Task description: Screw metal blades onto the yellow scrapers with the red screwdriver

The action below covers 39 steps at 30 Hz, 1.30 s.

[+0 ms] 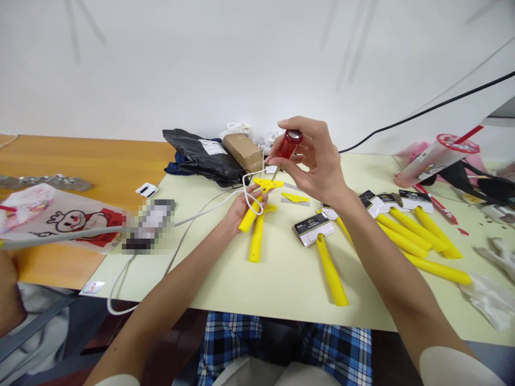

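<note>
My left hand (238, 210) is closed around the handle of a yellow scraper (250, 216), tilted with its head away from me. Above it, my right hand (322, 161) grips a screwdriver (290, 142) by its red handle, shaft angled down to the scraper's head. Whether the tip sits in a screw is too small to tell. Beneath the held scraper lies a second yellow handle (256, 246). A loose yellow head plate (295, 198) rests on a grey blade strip just right of them.
One scraper with a black-and-white card sleeve (314, 230) lies front right; several more yellow scrapers (426, 230) lie beyond my right forearm. A white cable (217, 206) loops by my left hand. At the back are a black bag (205, 158), cardboard box (243, 151) and drink cup (436, 158).
</note>
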Each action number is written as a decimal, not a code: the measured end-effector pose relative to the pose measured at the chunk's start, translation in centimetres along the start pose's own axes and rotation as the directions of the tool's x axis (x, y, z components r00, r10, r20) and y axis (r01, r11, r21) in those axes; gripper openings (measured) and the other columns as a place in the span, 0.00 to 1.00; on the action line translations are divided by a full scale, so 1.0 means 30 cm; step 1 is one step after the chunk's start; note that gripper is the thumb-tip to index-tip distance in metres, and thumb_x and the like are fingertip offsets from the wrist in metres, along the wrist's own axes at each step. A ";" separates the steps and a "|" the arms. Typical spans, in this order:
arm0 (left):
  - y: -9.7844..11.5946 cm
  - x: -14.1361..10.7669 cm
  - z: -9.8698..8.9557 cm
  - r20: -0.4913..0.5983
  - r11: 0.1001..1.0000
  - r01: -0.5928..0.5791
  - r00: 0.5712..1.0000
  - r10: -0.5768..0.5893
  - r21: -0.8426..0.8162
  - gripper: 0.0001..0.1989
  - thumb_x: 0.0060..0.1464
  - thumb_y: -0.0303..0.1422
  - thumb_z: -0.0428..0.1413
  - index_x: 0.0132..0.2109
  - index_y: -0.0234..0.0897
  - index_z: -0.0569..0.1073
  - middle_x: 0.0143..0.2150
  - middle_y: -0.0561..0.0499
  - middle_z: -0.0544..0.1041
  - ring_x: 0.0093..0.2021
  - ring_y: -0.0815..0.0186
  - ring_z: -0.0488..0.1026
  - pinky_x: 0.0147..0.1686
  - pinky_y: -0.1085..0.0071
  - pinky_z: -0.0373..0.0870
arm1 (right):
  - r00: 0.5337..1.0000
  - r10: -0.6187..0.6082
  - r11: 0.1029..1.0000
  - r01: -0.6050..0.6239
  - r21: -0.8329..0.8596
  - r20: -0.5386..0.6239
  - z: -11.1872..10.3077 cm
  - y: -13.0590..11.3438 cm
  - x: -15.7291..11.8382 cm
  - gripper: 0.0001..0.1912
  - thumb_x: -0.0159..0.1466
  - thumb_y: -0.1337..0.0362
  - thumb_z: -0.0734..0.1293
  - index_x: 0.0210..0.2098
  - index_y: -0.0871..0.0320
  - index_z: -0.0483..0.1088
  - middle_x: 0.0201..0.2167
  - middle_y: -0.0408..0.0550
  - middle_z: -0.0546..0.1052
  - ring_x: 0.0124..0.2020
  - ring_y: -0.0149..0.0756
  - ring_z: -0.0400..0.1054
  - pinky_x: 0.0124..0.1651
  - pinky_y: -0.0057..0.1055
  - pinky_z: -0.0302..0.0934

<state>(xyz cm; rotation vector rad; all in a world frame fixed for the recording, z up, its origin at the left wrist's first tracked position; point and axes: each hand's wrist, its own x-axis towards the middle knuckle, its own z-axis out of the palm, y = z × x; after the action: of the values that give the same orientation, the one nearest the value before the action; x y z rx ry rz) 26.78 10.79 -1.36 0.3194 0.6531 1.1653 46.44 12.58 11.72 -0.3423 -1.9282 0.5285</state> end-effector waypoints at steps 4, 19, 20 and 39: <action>0.002 -0.003 0.010 -0.044 1.000 0.001 0.999 -0.003 -0.028 0.20 0.54 0.17 0.63 0.49 0.39 0.71 0.43 0.50 0.80 0.28 0.71 0.78 0.26 0.78 0.70 | 1.000 0.000 1.000 0.000 0.000 -0.004 -0.010 0.007 0.000 0.26 0.74 0.50 0.75 0.68 0.41 0.68 0.50 0.46 0.78 0.48 0.40 0.80 0.50 0.40 0.83; 0.000 -0.007 0.013 -0.056 1.000 -0.006 0.998 0.006 -0.008 0.21 0.54 0.16 0.64 0.51 0.39 0.71 0.48 0.47 0.81 0.30 0.71 0.79 0.26 0.79 0.71 | 1.000 0.008 1.000 -0.008 -0.019 0.010 -0.021 0.022 0.002 0.28 0.73 0.48 0.75 0.69 0.41 0.68 0.49 0.45 0.79 0.47 0.40 0.79 0.50 0.41 0.84; -0.001 -0.009 0.017 -0.059 1.000 -0.006 0.998 0.005 -0.002 0.21 0.54 0.16 0.64 0.51 0.39 0.71 0.49 0.46 0.82 0.30 0.72 0.79 0.26 0.79 0.71 | 1.000 0.013 1.000 -0.013 -0.023 0.012 -0.022 0.024 0.002 0.28 0.73 0.48 0.75 0.69 0.41 0.68 0.49 0.45 0.79 0.47 0.40 0.79 0.51 0.42 0.84; -0.001 -0.029 0.042 -0.079 1.000 -0.005 0.997 0.005 -0.009 0.24 0.54 0.16 0.63 0.54 0.41 0.71 0.44 0.50 0.79 0.29 0.73 0.77 0.27 0.79 0.69 | 0.995 0.066 0.997 -0.068 -0.026 -0.080 -0.048 0.047 0.014 0.33 0.71 0.45 0.78 0.69 0.43 0.66 0.46 0.45 0.78 0.43 0.38 0.79 0.43 0.34 0.82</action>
<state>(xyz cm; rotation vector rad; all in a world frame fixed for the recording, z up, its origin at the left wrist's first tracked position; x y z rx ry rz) 27.38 10.10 -0.13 0.2677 0.7163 1.1903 47.58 14.27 11.82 -0.4416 -1.8540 0.5245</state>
